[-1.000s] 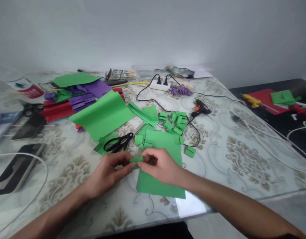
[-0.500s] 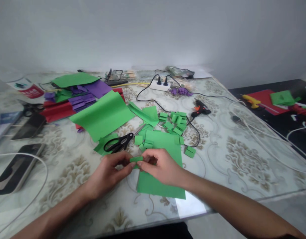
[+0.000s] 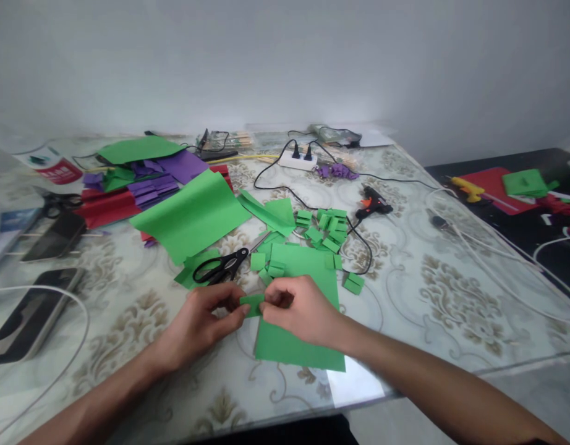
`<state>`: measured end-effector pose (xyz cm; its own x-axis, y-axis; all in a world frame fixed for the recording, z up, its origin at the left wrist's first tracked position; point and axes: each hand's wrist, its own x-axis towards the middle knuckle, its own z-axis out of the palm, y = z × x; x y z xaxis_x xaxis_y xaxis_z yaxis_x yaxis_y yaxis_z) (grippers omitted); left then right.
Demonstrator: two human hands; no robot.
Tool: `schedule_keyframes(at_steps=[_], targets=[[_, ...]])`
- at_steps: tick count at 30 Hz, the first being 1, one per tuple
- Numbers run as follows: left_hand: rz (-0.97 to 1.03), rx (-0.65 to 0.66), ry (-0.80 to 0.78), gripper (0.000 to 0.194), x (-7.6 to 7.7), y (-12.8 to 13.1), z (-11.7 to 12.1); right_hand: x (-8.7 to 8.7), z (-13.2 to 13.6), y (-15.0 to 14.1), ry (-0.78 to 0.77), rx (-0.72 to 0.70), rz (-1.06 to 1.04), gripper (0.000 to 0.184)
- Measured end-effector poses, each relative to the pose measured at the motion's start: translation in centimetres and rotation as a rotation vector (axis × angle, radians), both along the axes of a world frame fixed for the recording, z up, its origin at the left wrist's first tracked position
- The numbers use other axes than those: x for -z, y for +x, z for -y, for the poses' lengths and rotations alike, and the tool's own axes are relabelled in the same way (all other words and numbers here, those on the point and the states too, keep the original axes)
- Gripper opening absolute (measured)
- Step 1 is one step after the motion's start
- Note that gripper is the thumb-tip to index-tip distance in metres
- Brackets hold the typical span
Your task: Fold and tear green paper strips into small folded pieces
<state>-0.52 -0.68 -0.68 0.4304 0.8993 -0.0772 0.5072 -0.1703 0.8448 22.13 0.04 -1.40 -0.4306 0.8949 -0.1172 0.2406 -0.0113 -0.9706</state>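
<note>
Between the fingertips of both hands is a small green paper piece (image 3: pixel 252 304), held just above the table. My left hand (image 3: pixel 199 327) pinches its left end and my right hand (image 3: pixel 300 310) pinches its right end, fingers curled. Under my right hand lies a green paper sheet (image 3: pixel 298 296). Black scissors (image 3: pixel 220 266) rest just beyond my left hand. A heap of small folded green pieces (image 3: pixel 329 226) lies farther back, with a few more near the sheet's top edge.
A large curled green sheet (image 3: pixel 190 216), purple strips (image 3: pixel 153 185) and red paper (image 3: pixel 104 207) lie back left. A black glue gun (image 3: pixel 373 201) and power strip (image 3: pixel 298 159) with cables sit behind. Phones (image 3: pixel 32 312) lie at left. The table edge (image 3: pixel 359 395) is near me.
The small green piece between my fingertips looks slightly flatter and lower than before. My hands have hardly shifted; everything else on the table is unchanged.
</note>
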Motion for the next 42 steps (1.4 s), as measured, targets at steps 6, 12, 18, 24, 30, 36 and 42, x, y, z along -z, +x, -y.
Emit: schedule_keyframes(at_steps=[6, 12, 18, 24, 30, 36, 42], targets=[[0.023, 0.013, -0.099, 0.03, -0.3, -0.1, -0.3, 0.2, -0.1, 0.1, -0.031, -0.004, -0.044, 0.013], [-0.02, 0.007, -0.104, 0.03, -0.1, 0.2, 0.1, 0.0, 0.1, -0.2, -0.02, -0.012, -0.02, 0.01], [-0.002, 0.025, -0.098, 0.025, -0.3, -0.2, -0.3, -0.3, 0.0, -0.1, 0.013, -0.008, -0.007, 0.012], [-0.012, 0.001, -0.115, 0.028, -1.1, -0.3, -0.8, -0.1, -0.1, -0.1, 0.0, 0.009, -0.035, 0.012], [-0.004, -0.003, -0.103, 0.026, -1.1, -0.4, -0.9, 0.0, -0.2, -0.1, -0.005, 0.014, -0.038, 0.012], [0.007, -0.004, -0.12, 0.026, -0.8, -0.5, -0.9, 0.2, -0.2, -0.1, -0.026, 0.001, -0.053, 0.013], [0.033, 0.023, -0.125, 0.025, -0.3, -0.3, -0.6, 0.3, 0.0, -0.3, -0.048, -0.023, -0.055, 0.011]])
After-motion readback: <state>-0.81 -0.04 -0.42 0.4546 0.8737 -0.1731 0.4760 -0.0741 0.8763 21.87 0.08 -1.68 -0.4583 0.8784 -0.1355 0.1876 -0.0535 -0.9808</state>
